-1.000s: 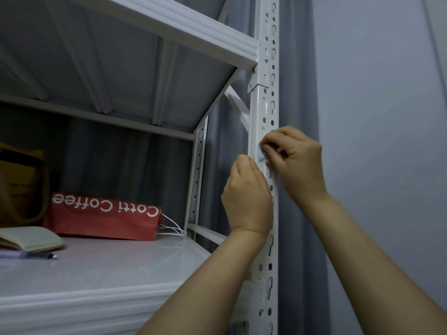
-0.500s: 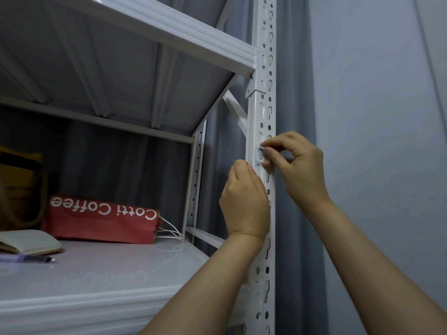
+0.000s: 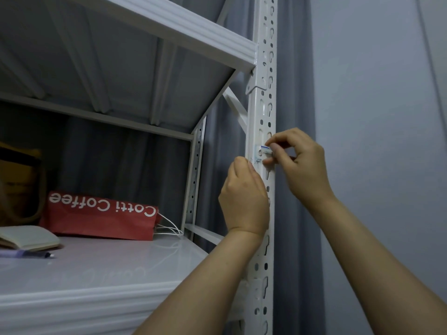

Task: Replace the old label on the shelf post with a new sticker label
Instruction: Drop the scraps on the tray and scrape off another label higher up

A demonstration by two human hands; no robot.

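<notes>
A white perforated shelf post (image 3: 262, 76) rises through the middle of the view. A small white label with a blue edge (image 3: 262, 151) sits on the post at hand height, partly lifted and curled. My right hand (image 3: 300, 165) pinches the label's right end between thumb and forefinger. My left hand (image 3: 244, 197) is just below and left of the label, fingers curled with the fingertips against the post; what they hold is hidden by the back of the hand.
A red "Cotti Coffee" paper bag (image 3: 101, 216) lies on the white shelf board (image 3: 96, 281) with a white cable (image 3: 169, 230), a notebook (image 3: 26, 236) and a pen (image 3: 29, 254). A second shelf (image 3: 169, 27) is overhead. Grey curtain (image 3: 297, 93) and wall (image 3: 375, 117) stand right.
My right hand has drawn the label's end away from the post toward the right, so more of the label shows. My left hand has stayed against the post.
</notes>
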